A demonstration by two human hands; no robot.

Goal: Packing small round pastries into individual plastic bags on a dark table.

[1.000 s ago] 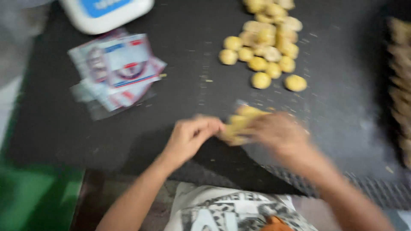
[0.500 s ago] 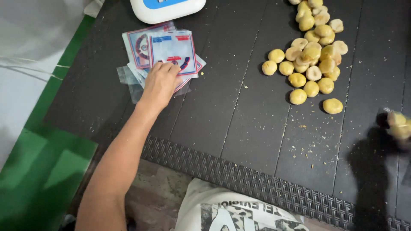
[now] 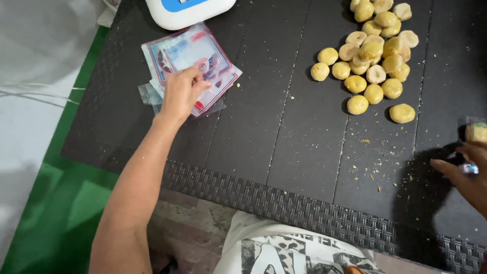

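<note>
Left hand: the left hand [image 3: 181,93] is reaching across the dark woven table [image 3: 264,132] and is resting on a stack of small printed plastic pouches [image 3: 190,66]. The fingers [image 3: 199,76] are pressing on the top pouch, slightly curled; the hand is touching the stack, not closing around it.
Pouch stack: the pouches are lying flat and fanned near the far left part of the table, just below a white and blue device [image 3: 190,11] at the top edge. Clear plastic corners are sticking out from under the stack on its left side.
Right hand: the right hand [image 3: 464,172] is showing only partly at the right edge of the view, well apart from the left hand. It is grasping a small clear packet [image 3: 476,133] with a yellow piece inside; the grip itself is partly cut off by the frame.
Pastry pile: round yellow pastries [image 3: 373,56] are lying in a loose heap on the far right part of the table, some stacked, some single at the near edge of the heap.
Crumbs: pale crumbs [image 3: 373,172] are lying scattered on the table between the heap and the near edge.
Surroundings: a green floor strip [image 3: 56,203] is showing left of the table.
</note>
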